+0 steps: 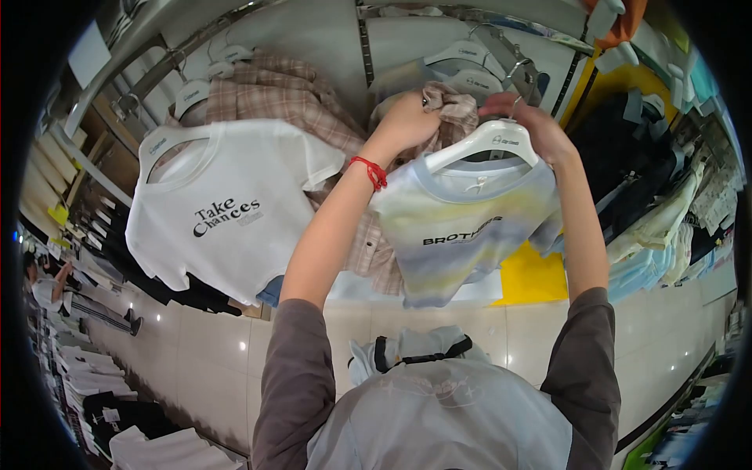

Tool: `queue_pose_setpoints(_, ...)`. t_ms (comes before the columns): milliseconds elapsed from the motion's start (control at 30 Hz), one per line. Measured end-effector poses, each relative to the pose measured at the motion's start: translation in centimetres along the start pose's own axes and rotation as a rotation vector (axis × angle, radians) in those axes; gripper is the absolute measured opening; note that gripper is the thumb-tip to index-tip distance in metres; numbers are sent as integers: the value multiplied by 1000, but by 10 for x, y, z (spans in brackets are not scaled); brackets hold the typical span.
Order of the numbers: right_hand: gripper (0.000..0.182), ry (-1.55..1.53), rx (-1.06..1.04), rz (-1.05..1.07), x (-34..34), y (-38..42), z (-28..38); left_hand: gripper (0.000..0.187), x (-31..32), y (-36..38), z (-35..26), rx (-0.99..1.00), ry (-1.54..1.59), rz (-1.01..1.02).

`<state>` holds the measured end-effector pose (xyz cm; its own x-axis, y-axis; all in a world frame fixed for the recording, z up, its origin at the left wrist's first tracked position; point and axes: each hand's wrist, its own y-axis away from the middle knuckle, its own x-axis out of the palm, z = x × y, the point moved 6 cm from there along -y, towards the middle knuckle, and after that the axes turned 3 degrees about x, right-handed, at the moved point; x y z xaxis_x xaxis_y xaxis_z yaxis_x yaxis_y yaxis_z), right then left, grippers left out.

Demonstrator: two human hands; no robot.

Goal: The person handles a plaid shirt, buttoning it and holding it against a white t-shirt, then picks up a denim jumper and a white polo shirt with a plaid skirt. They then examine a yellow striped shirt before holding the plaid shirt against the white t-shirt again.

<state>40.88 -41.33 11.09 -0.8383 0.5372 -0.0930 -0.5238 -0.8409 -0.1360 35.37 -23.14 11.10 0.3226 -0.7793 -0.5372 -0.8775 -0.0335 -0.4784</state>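
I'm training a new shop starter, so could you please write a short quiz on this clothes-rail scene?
1. True or false: the right hand is at the hook of the white hanger.
2. What does the left hand grip? A) plaid shirt B) a shoe
3. Which word is on the tie-dye T-shirt?

Key: 1 true; 2 A; 3 BROTHERS. The white T-shirt reads Take Chances.

Two hands, left and right. Two printed tees: one white, one tie-dye. One plaid shirt, upper middle. At least four white hangers.
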Motion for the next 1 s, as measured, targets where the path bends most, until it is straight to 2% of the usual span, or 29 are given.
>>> queue_pose_setpoints(33, 49, 169, 28, -70, -5, -1, -5, 28, 5, 0, -13, 8, 6, 42)
queue_pose_setpoints(67, 54, 84, 225, -101, -7, 1, -16, 29, 6, 4, -26, 16, 13, 55)
queue_pose_setpoints(167, 53, 312, 288, 22, -2, 2, -9, 30, 17, 5, -26, -94, 89, 199)
queue_pose_setpoints(200, 44, 434, 246, -37, -7, 2, -12, 29, 16, 4, -30, -62, 84, 188)
queue_pose_setpoints(300, 40, 505, 241, -66, -18, -8, -33, 28, 11, 4, -41, 27, 70, 165)
queue_pose_setpoints(400, 40, 455, 246, 59, -4, -2, -22, 28, 6, 5, -42, 107, 117, 110)
queue_pose_setpoints(433, 40, 449, 257, 111, 1, -2, -25, 27, 6, 5, -43, 81, 66, 112)
queue_pose_setpoints(500, 41, 358, 236, 79, 3, -4, -28, 26, 10, 3, -47, 24, -31, 122)
queue_pose_setpoints(633, 41, 484, 51, 63, 3, -6, -21, 27, 13, 3, -57, 73, -205, 133)
queue_pose_setpoints(667, 42, 519, 35, 35, 3, -5, -19, 28, 10, 4, -55, -103, -105, 181)
queue_pose_setpoints(733, 41, 524, 130, -106, 2, 4, -10, 30, 5, 1, -29, -101, -195, 176)
queue_pose_setpoints(767, 40, 425, 198, -222, -12, 7, -17, 31, 0, 0, -13, -99, -240, 176)
queue_pose_setpoints(800, 39, 323, 264, -337, -34, 11, -26, 41, -12, 2, -9, 3, -261, 143)
queue_pose_setpoints(833, 37, 240, 253, -452, -52, 19, -34, 40, -27, 9, -10, -50, -256, 94)
queue_pose_setpoints(867, 35, 156, 231, -567, -70, 28, -41, 39, -41, 18, -12, -103, -250, 45)
queue_pose_setpoints(933, 31, 27, 36, -790, -98, 50, -47, 35, -72, 33, -8, 11, -219, -191)
queue_pose_setpoints(967, 23, 61, -64, -808, -104, 61, -43, 33, -82, 41, -6, 28, -198, -248)
queue_pose_setpoints(1000, 20, 201, -78, -843, -122, 74, -50, 32, -90, 50, -6, 43, -176, -308)
